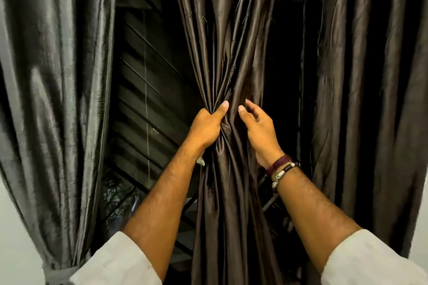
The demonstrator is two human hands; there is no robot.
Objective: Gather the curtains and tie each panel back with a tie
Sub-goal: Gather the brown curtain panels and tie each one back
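My left hand [207, 126] is clamped round the gathered dark brown satin curtain panel [228, 58], thumb up, folds bunched tight in my fist. My right hand [257, 129] sits just beside it, fingers loosely spread and touching the cloth, gripping nothing. Bracelets [281, 169] ring that wrist. Far left, the grey silky curtain [53, 90] hangs cinched low by what looks like a grey tie [58, 272].

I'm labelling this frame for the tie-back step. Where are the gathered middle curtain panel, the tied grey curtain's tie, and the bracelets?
gathered middle curtain panel [228, 58], head view, folds above the hands
tie [59, 272], head view, grey band at lower left
bracelets [281, 170], head view, right wrist
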